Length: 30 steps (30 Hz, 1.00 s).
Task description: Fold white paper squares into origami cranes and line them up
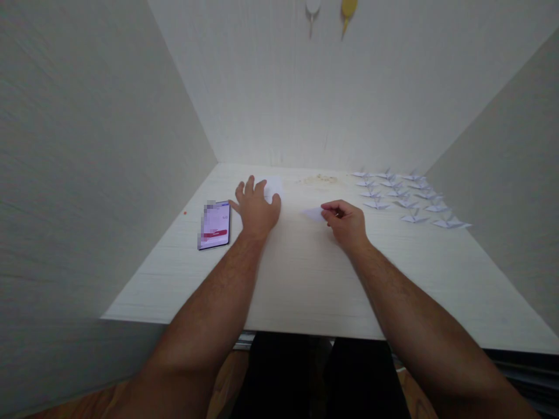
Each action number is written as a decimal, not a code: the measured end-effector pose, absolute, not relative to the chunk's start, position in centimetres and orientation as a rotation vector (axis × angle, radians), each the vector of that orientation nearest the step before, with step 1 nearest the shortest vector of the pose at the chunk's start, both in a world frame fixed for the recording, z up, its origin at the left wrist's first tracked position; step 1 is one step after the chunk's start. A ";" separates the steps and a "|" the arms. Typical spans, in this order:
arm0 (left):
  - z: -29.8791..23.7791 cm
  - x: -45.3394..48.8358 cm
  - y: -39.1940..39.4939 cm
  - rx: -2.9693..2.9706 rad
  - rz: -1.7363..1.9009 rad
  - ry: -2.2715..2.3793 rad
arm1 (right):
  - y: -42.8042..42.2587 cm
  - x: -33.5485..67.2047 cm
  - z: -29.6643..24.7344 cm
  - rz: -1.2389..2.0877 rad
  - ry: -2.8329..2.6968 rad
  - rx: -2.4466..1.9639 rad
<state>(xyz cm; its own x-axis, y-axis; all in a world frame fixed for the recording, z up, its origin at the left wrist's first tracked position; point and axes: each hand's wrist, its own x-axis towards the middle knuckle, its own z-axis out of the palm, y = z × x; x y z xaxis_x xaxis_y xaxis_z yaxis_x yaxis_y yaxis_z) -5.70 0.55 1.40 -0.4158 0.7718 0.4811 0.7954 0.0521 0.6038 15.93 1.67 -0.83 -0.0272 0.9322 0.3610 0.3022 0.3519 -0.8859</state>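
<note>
My right hand [347, 221] pinches the right end of a small folded piece of white paper [311, 213], its pointed end toward the left, low over the table. My left hand [257, 209] is spread, fingers apart, over white paper [273, 185] lying near the back of the table. The hand covers part of that paper, and whether the fingertips press on it I cannot tell. Rows of folded white paper cranes [406, 203] stand on the table to the right of my right hand.
A phone [216, 226] with a lit screen lies left of my left hand. The white table [305, 279] is bounded by a back wall and side walls. A small orange speck [185, 213] is at the left. Brownish marks [323, 178] show near the back. A yellow hook [348, 9] hangs on the wall.
</note>
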 end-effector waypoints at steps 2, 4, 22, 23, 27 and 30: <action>1.6 -4.5 0.4 -1.842 -1.563 -2.101 | 1.7 15.9 -0.8 0.752 -1.564 -1.136; 1.6 -3.1 0.2 -2.073 -1.826 -2.066 | 1.7 15.8 -0.7 0.767 -1.565 -1.121; 0.4 0.1 -0.4 -2.430 -2.395 -2.159 | 1.8 16.0 -0.9 0.624 -1.669 -1.088; 0.4 0.1 -0.4 -2.449 -2.407 -2.152 | 1.8 16.0 -1.0 0.619 -1.670 -1.090; 0.6 0.1 -0.5 -2.411 -2.388 -2.183 | 1.9 16.0 -1.2 0.647 -1.661 -1.066; 0.5 0.1 -0.5 -2.388 -2.332 -2.202 | 1.7 15.9 -1.0 0.680 -1.649 -1.038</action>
